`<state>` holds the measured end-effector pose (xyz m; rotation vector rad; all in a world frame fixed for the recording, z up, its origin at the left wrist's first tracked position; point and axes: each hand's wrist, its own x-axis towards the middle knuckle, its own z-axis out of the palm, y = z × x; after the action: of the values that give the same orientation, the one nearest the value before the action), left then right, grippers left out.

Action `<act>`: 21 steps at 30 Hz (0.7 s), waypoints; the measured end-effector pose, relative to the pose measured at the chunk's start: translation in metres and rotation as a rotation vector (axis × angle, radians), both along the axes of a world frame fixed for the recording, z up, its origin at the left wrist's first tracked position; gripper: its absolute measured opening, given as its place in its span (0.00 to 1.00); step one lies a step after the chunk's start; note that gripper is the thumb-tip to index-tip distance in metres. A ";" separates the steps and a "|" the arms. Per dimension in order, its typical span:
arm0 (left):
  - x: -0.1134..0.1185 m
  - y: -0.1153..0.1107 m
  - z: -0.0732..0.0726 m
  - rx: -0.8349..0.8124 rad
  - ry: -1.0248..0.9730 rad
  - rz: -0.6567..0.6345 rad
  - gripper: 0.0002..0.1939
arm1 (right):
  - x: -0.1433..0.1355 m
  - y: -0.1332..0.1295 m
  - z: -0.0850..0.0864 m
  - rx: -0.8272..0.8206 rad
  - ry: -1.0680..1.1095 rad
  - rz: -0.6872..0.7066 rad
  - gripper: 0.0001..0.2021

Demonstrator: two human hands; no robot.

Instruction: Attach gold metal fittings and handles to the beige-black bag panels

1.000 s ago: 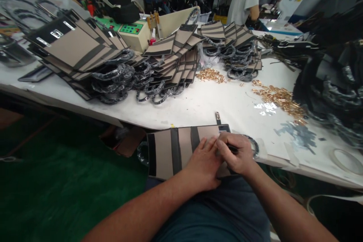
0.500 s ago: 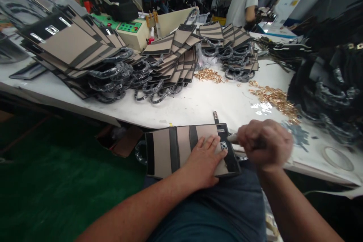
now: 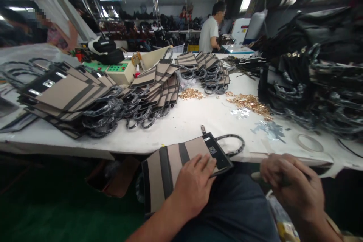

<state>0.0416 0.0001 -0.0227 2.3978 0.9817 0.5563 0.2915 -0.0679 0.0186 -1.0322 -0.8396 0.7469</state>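
Note:
A beige handbag (image 3: 174, 160) with dark stripes lies across my lap, touching the table's front edge. My left hand (image 3: 195, 181) rests flat on it, fingers stretched toward its black end. Beside the fingertips sits a small square metal fitting (image 3: 212, 150). A plastic-wrapped handle (image 3: 239, 141) loops out beyond the black end, and a short strap with a metal tip (image 3: 203, 129) sticks up. To the right, apart from the bag, my right hand (image 3: 297, 187) is closed around a tool, of which only a pale rounded end (image 3: 255, 176) shows.
Striped bags (image 3: 62, 98) are stacked on the white table (image 3: 198, 117). Gold hardware (image 3: 249, 104), grey flat pieces (image 3: 269, 130) and a tape roll (image 3: 310, 143) lie farther right, beside dark bags (image 3: 289, 83). A box (image 3: 121, 176) stands below. A person (image 3: 208, 34) works behind.
My right hand has moved away from the bag's black end, down and to the right, with the tool. The bag has tilted, and its handle shows fully. My view has risen.

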 end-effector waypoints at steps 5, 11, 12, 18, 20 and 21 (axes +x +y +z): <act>-0.054 0.008 0.094 -0.594 -0.705 0.319 0.22 | -0.005 0.000 -0.009 -0.247 -0.060 -0.052 0.17; -0.094 -0.006 0.128 -0.969 -1.134 0.570 0.24 | -0.050 0.055 0.023 -0.181 -0.326 0.166 0.29; -0.096 -0.008 0.126 -0.950 -1.142 0.578 0.22 | -0.060 0.060 0.035 -0.136 -0.332 0.236 0.29; -0.091 -0.012 0.133 -0.885 -1.222 0.524 0.18 | -0.085 0.069 0.078 -0.023 -0.244 0.260 0.17; -0.087 -0.012 0.145 -0.895 -1.189 0.490 0.20 | -0.079 0.071 0.079 -0.066 -0.146 0.258 0.21; -0.084 -0.011 0.152 -0.894 -1.158 0.462 0.21 | -0.075 0.073 0.077 -0.096 -0.093 0.273 0.24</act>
<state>-0.0427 -0.0105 0.1289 0.7910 0.8930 1.1515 0.2161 0.0053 0.0959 -1.0551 -1.0464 0.9832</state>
